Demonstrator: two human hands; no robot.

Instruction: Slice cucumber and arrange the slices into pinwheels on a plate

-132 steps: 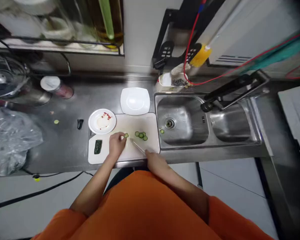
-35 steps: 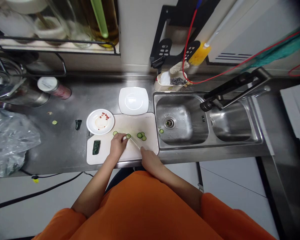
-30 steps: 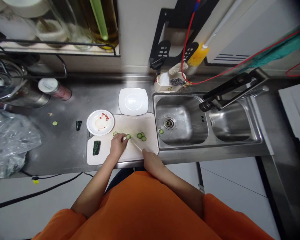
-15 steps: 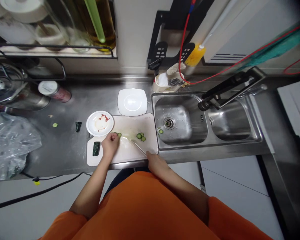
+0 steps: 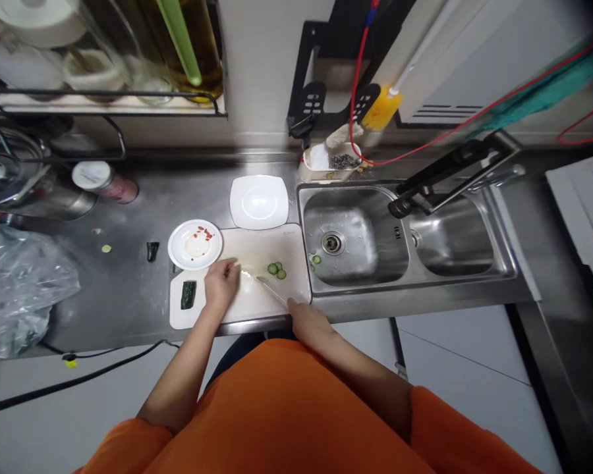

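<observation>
My left hand [image 5: 221,286] is closed over the left-middle of the white cutting board [image 5: 250,309], its fingertips bunched around cucumber slices that the fingers now hide. In my right hand [image 5: 309,321], at the board's front right, is a knife [image 5: 273,289]; its thin blade lies low over the board and points left toward the other hand. A few cut cucumber slices [image 5: 277,270] lie together right of the blade. A dark green cucumber piece [image 5: 188,295] rests at the board's left end.
Behind the board stand a round plate [image 5: 182,249] with red bits and a white square plate [image 5: 259,197]. The sink [image 5: 360,263] on the right has cucumber scraps at its left edge. A cucumber end [image 5: 151,251], a canister [image 5: 113,183] and a plastic bag [image 5: 20,283] are left.
My left hand has shifted slightly right, over the cucumber slices that showed at its fingertips before. The knife and my right hand stay almost in place. The view has moved slightly.
</observation>
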